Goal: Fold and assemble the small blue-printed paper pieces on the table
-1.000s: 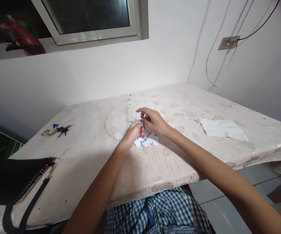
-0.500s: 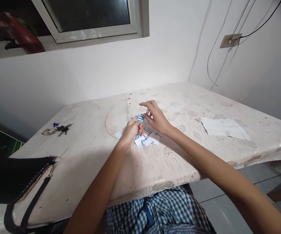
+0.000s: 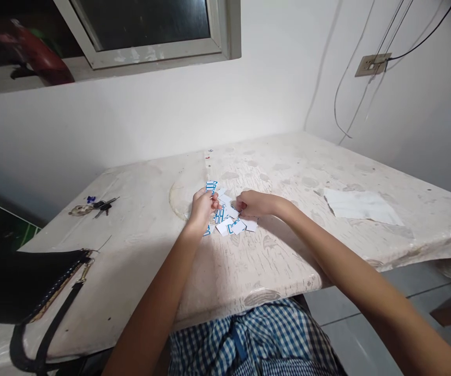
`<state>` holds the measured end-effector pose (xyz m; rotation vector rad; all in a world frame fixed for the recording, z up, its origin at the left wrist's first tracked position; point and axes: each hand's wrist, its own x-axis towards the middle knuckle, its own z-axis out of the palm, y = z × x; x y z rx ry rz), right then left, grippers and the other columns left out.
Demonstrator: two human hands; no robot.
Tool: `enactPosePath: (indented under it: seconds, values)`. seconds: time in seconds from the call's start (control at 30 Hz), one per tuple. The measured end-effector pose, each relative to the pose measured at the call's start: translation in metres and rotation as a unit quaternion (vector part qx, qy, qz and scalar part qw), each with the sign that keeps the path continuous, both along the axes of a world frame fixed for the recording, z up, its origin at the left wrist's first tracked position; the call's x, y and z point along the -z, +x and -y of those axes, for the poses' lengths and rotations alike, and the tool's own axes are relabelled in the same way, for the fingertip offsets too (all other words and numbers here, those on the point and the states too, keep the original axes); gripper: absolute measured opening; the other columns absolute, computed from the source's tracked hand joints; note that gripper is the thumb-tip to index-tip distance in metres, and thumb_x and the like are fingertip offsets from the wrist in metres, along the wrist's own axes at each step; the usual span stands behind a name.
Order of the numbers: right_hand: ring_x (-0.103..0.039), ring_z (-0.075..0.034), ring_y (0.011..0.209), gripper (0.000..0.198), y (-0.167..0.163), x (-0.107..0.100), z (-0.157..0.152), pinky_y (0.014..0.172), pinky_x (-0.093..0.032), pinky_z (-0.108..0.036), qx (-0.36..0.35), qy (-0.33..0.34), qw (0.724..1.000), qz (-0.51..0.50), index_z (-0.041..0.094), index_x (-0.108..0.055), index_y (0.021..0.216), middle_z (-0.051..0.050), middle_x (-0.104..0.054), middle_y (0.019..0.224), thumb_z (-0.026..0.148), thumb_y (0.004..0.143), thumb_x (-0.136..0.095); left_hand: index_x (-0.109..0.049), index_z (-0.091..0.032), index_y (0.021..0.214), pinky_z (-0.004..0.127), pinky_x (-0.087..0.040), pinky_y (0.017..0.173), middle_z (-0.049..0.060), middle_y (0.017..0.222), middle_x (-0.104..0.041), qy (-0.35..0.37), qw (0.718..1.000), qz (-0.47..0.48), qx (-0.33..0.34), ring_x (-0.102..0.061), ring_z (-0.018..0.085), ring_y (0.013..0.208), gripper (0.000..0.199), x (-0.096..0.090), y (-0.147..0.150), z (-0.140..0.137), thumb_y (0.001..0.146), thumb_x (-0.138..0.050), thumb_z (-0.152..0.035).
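Observation:
My left hand [image 3: 202, 209] is closed around a few small paper cards [image 3: 211, 186] with blue markings, their ends sticking up past the thumb. To its right, several white and blue-marked cards [image 3: 238, 226] lie in a loose, overlapping pile on the table. At the pile's right edge is my right hand [image 3: 251, 202], its fingers bent down and pinched together by the cards. Whether a card is between those fingertips is hidden.
A white cloth or paper piece [image 3: 362, 207] lies at the right of the table [image 3: 280, 261]. Keys [image 3: 104, 206] are at the left, and a black bag [image 3: 30, 282] with a strap stands near the left front. A wall outlet [image 3: 372, 65] with cables is at the upper right.
My right hand has dropped from beside the held cards to the pile, and its fingers have curled in. The left hand has moved slightly left with its cards; more of the pile now shows.

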<state>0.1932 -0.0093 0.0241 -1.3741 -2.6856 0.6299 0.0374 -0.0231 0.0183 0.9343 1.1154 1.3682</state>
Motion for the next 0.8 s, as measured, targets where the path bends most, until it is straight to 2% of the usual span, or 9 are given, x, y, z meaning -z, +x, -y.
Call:
enactPosePath:
  seconds: [0.2,0.3,0.4,0.47,0.57,0.63,0.7,0.8]
  values:
    - [-0.053,-0.016,0.073,0.027,0.002,-0.004,0.002,0.056,-0.037,-0.024,-0.033,0.018,0.999,-0.017,0.013,-0.063,0.090,-0.009,-0.058,0.088,0.009,0.063,-0.063,-0.041,-0.017,0.068,0.020,-0.039,0.043,-0.005,0.054,-0.042,-0.002,1.000,-0.010,0.003,-0.034,0.005,0.037,0.010,0.003,-0.001,-0.001,0.072,-0.043,-0.008]
    - [-0.054,-0.017,0.078,0.037,0.002,-0.005,0.003,0.060,-0.038,-0.024,-0.022,0.014,0.999,-0.025,0.012,-0.061,0.103,-0.010,-0.058,0.093,0.012,0.066,-0.064,-0.040,-0.017,0.067,0.020,-0.039,0.043,-0.005,0.053,-0.043,-0.006,1.000,-0.015,0.002,-0.034,0.004,0.037,0.011,0.003,-0.001,-0.001,0.073,-0.042,-0.008]
    - [-0.053,-0.018,0.082,0.041,0.001,-0.002,0.002,0.064,-0.039,-0.025,-0.028,0.020,0.999,-0.032,0.017,-0.060,0.111,-0.010,-0.057,0.097,0.015,0.071,-0.065,-0.040,-0.017,0.068,0.019,-0.038,0.043,-0.006,0.053,-0.043,-0.010,1.000,-0.018,0.003,-0.034,0.004,0.036,0.011,0.004,0.000,-0.002,0.073,-0.042,-0.008]
    - [-0.053,-0.018,0.083,0.034,0.000,0.002,-0.001,0.067,-0.038,-0.025,-0.039,0.033,0.998,-0.034,0.019,-0.063,0.109,-0.009,-0.057,0.096,0.017,0.075,-0.063,-0.041,-0.017,0.068,0.019,-0.038,0.042,-0.006,0.053,-0.043,-0.010,1.000,-0.021,0.004,-0.034,0.004,0.036,0.010,0.004,0.001,-0.002,0.073,-0.041,-0.008]
    - [-0.053,-0.016,0.077,0.020,-0.001,0.006,-0.006,0.066,-0.036,-0.024,-0.057,0.050,0.996,-0.052,0.018,-0.067,0.096,-0.007,-0.060,0.085,0.015,0.082,-0.053,-0.040,-0.017,0.068,0.019,-0.037,0.042,-0.006,0.053,-0.043,-0.010,1.000,-0.025,0.007,-0.034,0.005,0.036,0.010,0.004,0.001,-0.002,0.073,-0.041,-0.008]
    - [-0.052,-0.014,0.071,0.020,-0.001,0.007,-0.006,0.063,-0.034,-0.024,-0.059,0.088,0.992,-0.069,0.016,-0.066,0.085,-0.006,-0.060,0.080,0.012,0.084,-0.046,-0.040,-0.017,0.067,0.019,-0.038,0.042,-0.006,0.053,-0.043,-0.006,1.000,-0.025,0.011,-0.034,0.005,0.037,0.010,0.004,0.001,-0.001,0.073,-0.040,-0.009]
    - [-0.051,-0.015,0.069,0.021,-0.002,0.006,-0.005,0.060,-0.031,-0.024,-0.018,0.146,0.985,-0.085,0.015,-0.063,0.082,-0.007,-0.061,0.079,0.012,0.085,-0.042,-0.040,-0.017,0.067,0.019,-0.038,0.042,-0.006,0.053,-0.043,-0.002,1.000,-0.026,0.012,-0.034,0.005,0.037,0.010,0.003,0.000,-0.001,0.073,-0.040,-0.008]
    - [-0.051,-0.016,0.067,0.020,-0.002,0.002,-0.004,0.055,-0.027,-0.026,0.089,0.211,0.966,-0.121,0.015,-0.059,0.084,-0.009,-0.061,0.079,0.019,0.086,-0.040,-0.040,-0.017,0.068,0.019,-0.038,0.042,-0.006,0.054,-0.043,-0.005,0.999,-0.038,0.010,-0.034,0.004,0.037,0.011,0.004,-0.001,-0.001,0.074,-0.040,-0.008]
